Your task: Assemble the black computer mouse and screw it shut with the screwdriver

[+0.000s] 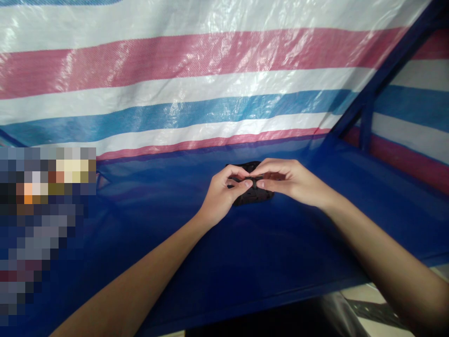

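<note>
A black flat piece with rounded corners [253,197] lies on the blue surface [175,187]; its exact kind does not show. Just above its middle, my left hand [221,193] is closed in a pinch, thumb against fingers. Opposite it, my right hand [293,180] pinches too, and the two sets of fingertips nearly meet. A small, thin dark bit [254,178] shows between the fingertips of both hands, too small to name. My fingers hide much of the black piece.
Behind the surface hangs a striped plastic sheet [196,56] in red, white and blue. A dark blue frame bar [382,70] slants along the right. At the left, a pixelated area hides whatever is there. The surface's front edge runs near the bottom.
</note>
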Action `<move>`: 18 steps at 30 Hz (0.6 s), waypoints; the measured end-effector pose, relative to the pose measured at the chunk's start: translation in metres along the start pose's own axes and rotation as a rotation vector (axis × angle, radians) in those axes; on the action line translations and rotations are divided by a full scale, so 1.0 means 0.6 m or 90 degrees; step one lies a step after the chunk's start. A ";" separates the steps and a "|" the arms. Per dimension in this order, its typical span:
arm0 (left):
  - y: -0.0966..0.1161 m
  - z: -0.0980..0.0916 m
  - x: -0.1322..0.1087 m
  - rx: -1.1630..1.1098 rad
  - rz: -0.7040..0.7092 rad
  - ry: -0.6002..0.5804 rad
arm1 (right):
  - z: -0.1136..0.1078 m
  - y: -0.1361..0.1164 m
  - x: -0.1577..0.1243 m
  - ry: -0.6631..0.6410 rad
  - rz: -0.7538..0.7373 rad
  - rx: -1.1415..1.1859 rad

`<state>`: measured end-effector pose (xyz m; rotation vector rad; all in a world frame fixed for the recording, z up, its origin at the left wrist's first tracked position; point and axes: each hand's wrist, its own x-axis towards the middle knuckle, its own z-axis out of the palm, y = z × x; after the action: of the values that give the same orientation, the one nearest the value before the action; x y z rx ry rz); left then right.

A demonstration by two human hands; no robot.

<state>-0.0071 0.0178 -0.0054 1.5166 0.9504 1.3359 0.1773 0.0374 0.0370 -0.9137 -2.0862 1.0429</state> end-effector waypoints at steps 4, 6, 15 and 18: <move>-0.002 0.000 0.001 0.000 0.008 -0.003 | 0.001 0.002 0.000 -0.008 0.023 0.007; -0.003 0.000 0.001 0.004 0.014 -0.006 | 0.001 0.003 0.000 -0.013 0.041 0.008; -0.007 -0.001 0.002 0.017 0.026 0.001 | 0.003 -0.003 -0.002 -0.001 0.082 0.045; -0.006 0.000 0.002 0.016 0.025 0.005 | 0.002 -0.004 -0.001 -0.006 0.085 0.046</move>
<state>-0.0071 0.0198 -0.0083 1.5576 0.9503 1.3624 0.1758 0.0352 0.0385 -1.0244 -2.0039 1.1863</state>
